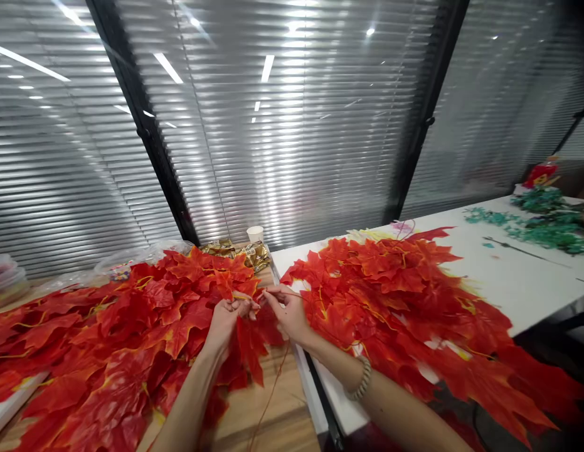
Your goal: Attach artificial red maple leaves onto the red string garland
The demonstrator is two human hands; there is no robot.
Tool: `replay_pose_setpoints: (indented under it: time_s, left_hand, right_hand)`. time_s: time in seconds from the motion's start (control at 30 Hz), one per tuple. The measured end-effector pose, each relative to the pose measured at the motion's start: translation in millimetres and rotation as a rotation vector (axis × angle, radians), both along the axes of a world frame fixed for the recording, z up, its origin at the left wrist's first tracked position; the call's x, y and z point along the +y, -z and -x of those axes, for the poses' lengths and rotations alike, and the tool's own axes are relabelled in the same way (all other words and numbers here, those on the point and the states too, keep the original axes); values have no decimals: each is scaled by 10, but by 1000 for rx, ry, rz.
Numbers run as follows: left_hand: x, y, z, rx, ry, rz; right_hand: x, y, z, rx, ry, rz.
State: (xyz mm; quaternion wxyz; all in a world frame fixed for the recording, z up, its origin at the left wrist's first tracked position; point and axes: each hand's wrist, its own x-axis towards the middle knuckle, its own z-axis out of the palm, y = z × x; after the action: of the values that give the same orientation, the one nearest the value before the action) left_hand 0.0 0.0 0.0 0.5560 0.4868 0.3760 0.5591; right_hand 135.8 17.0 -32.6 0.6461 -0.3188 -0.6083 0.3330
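My left hand (227, 317) and my right hand (288, 312) meet in the middle, fingers pinched together. Between them they hold a red artificial maple leaf (252, 342) and a thin orange wire (271, 392) that hangs down toward the table edge. A beaded bracelet (361, 380) sits on my right wrist. A large heap of red leaves (113, 339) covers the wooden table (254, 414) to the left. Another heap of red leaves (404, 295) lies on the white table (517, 282) to the right.
A white paper cup (254, 233) and gold foil packets (247, 252) stand at the back by the blinds. Green plastic foliage (541, 223) and a red item (541, 172) lie at the far right. Clear plastic containers (7, 279) sit at the far left.
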Motion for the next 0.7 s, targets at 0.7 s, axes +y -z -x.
replay_pose_setpoints:
  time_s: [0.7]
  left_hand:
    - [91, 13, -13, 5, -27, -1]
  right_hand:
    - [-139, -156, -152, -619, 347, -685]
